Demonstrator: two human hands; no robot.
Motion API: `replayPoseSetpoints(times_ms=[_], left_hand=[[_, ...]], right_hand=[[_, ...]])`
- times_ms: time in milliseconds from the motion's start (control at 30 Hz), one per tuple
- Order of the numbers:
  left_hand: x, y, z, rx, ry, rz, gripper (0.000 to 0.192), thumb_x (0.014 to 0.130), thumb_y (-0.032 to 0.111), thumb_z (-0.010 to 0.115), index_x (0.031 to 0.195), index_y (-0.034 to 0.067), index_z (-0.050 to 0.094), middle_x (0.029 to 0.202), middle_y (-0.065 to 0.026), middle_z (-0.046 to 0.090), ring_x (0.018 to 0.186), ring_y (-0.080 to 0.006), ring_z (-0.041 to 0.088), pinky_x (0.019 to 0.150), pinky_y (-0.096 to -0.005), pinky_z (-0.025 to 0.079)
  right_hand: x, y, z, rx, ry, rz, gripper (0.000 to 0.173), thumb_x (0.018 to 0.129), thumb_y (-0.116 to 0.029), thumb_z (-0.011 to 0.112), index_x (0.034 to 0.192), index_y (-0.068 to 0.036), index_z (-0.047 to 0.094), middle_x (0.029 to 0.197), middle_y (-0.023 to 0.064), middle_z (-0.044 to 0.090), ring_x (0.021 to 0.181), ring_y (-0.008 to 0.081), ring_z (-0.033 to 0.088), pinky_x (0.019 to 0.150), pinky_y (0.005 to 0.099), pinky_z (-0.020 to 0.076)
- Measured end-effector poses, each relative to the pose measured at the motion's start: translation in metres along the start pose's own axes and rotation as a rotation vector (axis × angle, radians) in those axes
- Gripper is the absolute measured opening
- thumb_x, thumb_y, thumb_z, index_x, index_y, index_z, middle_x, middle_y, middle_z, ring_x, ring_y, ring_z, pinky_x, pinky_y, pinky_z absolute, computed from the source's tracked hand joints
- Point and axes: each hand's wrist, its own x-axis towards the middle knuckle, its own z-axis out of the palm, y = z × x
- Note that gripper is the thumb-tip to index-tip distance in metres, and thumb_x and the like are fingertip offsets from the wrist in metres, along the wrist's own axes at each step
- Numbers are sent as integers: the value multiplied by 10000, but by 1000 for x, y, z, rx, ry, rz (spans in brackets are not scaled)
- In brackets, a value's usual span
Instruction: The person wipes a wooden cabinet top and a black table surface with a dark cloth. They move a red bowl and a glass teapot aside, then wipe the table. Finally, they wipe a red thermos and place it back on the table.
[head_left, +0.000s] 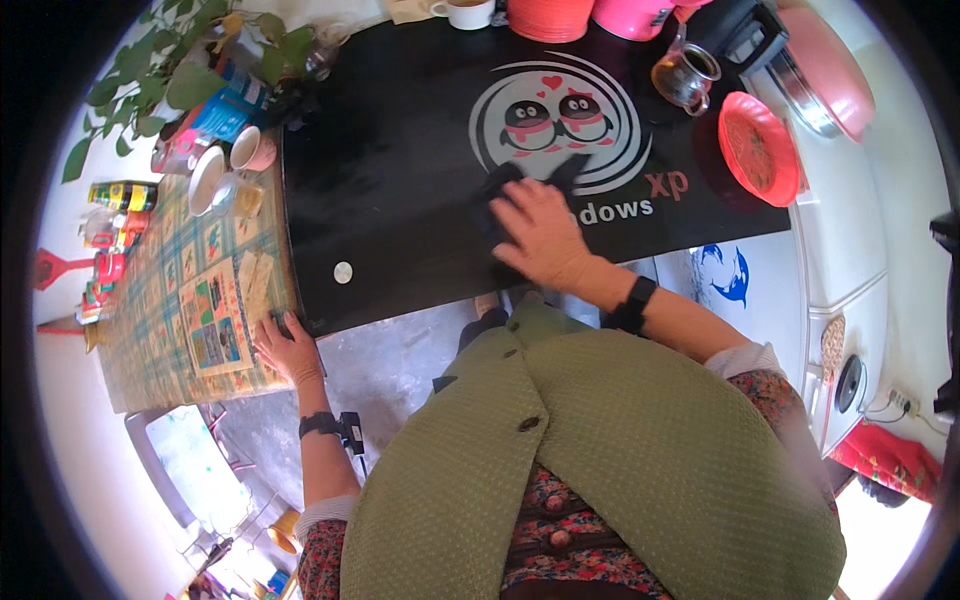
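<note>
My right hand (544, 236) presses down on a dark cloth (491, 199), which bunches under and beyond its fingers. Beneath the cloth is a glossy black tabletop (390, 172) printed with two cartoon penguins (555, 124) and lettering, part of which the hand covers. The hand is slightly blurred. To the left, my left hand (289, 349) rests with fingers apart at the edge of a side table in a checked, patterned cover (161, 300). It holds nothing, and a printed sheet (217, 319) lies just beside it.
A red scalloped dish (759, 150) and a small glass pot (684, 75) of dark liquid stand at the right. Red (547, 19) and pink (630, 16) containers and a white cup (466, 13) line the far edge. Cups (253, 150) and a leafy plant (191, 82) crowd the left.
</note>
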Motion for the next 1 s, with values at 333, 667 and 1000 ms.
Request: replayPoseSetpoints(times_ms=[333, 667, 1000], left_hand=[[7, -1, -18, -262, -90, -2, 451, 908, 313, 499, 1197, -33, 526, 1238, -234, 502, 1152, -393, 445, 990, -451, 338], [26, 322, -123, -1484, -1049, 453, 324, 930, 152, 502, 1217, 2, 507, 1013, -98, 624, 866, -139, 593, 773, -253, 472], [-91, 645, -131, -1144, -1552, 397, 579, 859, 487, 550, 1214, 45, 438, 958, -135, 568, 727, -196, 608, 619, -324, 521]], right_hand=[[9, -41, 21, 184, -132, -232, 567, 581, -249, 758, 1089, -136, 535, 1038, 76, 539, 1020, 263, 500, 876, 387, 378], [-195, 40, -163, 1510, 1156, 938, 511, 897, -418, 530, 1234, -34, 500, 1161, 89, 597, 979, 196, 602, 839, 327, 489], [-301, -20, -212, 1145, 1306, 1300, 485, 900, -344, 521, 1208, 29, 508, 1114, 138, 599, 956, 204, 600, 783, 274, 489]])
